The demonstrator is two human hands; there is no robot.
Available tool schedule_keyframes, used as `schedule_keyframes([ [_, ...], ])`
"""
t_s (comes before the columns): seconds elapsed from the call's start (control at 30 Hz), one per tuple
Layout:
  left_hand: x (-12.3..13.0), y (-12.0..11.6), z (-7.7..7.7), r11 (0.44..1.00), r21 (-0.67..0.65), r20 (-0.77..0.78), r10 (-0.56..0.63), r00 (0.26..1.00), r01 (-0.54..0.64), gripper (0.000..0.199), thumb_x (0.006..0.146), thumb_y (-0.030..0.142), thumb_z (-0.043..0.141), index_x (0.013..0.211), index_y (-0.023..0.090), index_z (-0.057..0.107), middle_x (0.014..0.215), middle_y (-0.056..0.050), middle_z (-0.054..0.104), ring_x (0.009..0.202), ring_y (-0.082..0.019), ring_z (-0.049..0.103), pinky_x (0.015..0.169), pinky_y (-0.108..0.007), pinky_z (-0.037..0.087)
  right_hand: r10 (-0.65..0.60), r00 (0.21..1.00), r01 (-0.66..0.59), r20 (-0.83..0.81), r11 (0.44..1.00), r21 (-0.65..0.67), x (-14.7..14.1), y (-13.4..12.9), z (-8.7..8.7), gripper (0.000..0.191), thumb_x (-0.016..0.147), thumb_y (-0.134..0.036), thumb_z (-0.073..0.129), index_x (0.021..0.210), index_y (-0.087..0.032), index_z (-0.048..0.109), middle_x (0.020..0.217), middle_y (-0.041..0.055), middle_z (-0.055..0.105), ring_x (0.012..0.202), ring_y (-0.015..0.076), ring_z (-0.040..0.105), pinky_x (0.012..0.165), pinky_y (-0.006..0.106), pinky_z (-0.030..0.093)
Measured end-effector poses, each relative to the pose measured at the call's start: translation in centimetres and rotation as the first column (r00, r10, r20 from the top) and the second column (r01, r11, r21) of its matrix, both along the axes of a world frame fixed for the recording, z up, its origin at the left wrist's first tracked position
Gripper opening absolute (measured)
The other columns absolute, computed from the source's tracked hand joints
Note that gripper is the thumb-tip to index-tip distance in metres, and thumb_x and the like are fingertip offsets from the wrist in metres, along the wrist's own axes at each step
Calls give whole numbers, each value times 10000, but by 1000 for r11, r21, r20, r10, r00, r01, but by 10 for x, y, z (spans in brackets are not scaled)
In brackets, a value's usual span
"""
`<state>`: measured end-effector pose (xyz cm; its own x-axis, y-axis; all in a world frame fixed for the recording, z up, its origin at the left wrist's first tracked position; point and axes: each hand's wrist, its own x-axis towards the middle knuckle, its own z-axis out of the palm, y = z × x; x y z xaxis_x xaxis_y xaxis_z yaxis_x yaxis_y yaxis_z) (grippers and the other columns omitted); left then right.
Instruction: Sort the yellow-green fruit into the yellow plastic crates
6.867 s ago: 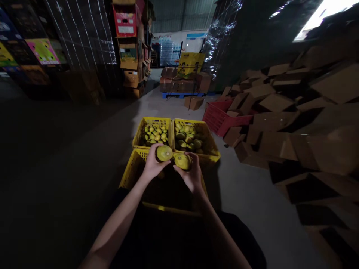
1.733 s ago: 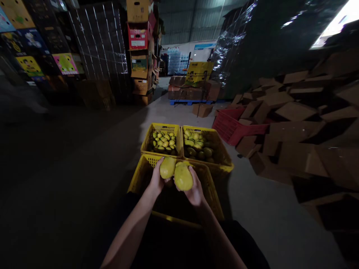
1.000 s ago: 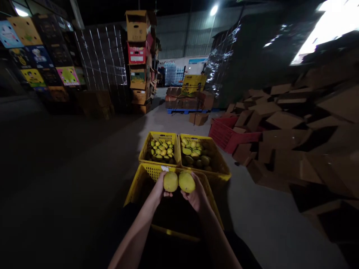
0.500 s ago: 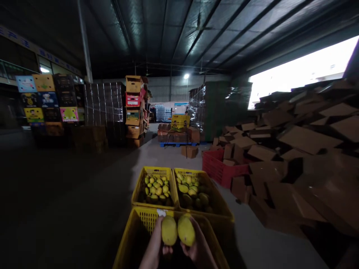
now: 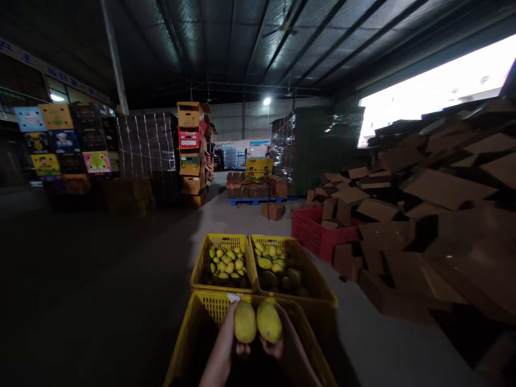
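Two yellow-green mangoes are held side by side over the near yellow crate [image 5: 182, 336]. My left hand [image 5: 233, 337] is closed around the left mango [image 5: 245, 321], its fingertips showing below. Curled under and along the outer side of the right mango [image 5: 269, 322] is my right hand [image 5: 279, 346]. The inside of the near crate is too dark to make out. Just beyond stand two more yellow crates, the left one [image 5: 196, 271] and the right one [image 5: 320, 279], both with several mangoes [image 5: 228, 260] in them.
A red crate [image 5: 312, 239] and a big heap of flattened cardboard [image 5: 387, 252] lie to the right. Farther off are a blue pallet [image 5: 256, 201] with boxes, a column of cartons [image 5: 189, 161] and wrapped stacks [image 5: 147, 150]. Shadow covers the floor at left.
The view has tilted slightly down, so the surroundings sit a little higher in the picture. Both hands still hold the mangoes in nearly the same place over the near crate.
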<state>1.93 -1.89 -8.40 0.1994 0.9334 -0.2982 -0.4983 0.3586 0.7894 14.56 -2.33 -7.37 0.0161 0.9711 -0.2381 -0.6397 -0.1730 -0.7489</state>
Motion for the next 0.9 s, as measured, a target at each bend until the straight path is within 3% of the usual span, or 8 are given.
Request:
schedule_keyframes([
  [0.1,-2,0,2,999,-52,9,3,1000,-3,582,643,710,615,726,135,618,392,9,497,320,-93,434,336,-192,284,-78,996,73,-30,987,-141,-3,-3,5,497,417,-540,828,712,-234,570,520,-18,603,414,132,528,391,224,385],
  [0.3,-9,-2,21,991,-132,3,36,999,-35,487,736,617,600,708,131,623,439,-2,532,332,-92,442,346,-198,330,-33,999,35,25,998,-56,-6,-3,5,354,567,-535,749,731,-274,576,600,6,632,474,175,544,397,276,405],
  [0.47,-16,-7,31,978,-198,-16,66,998,-68,465,823,554,536,748,107,640,493,-30,567,360,-99,463,364,-209,378,-44,997,35,-64,991,-125,-9,-13,16,347,570,-453,791,802,-252,630,672,22,680,510,166,572,412,263,444],
  [0.63,-22,-16,34,976,-175,69,141,988,-127,422,853,513,504,823,114,639,567,-27,594,417,-105,489,397,-214,412,70,998,-70,-3,989,-134,-16,-29,29,308,644,-434,758,841,-235,631,655,-4,670,507,140,574,412,229,453],
  [0.9,-28,-32,52,978,-155,46,151,987,-142,387,895,466,439,869,124,617,617,-29,599,476,-116,520,409,-209,403,158,974,-139,162,983,-122,-28,-50,40,244,703,-393,715,784,-192,601,567,-1,618,445,118,529,349,196,368],
])
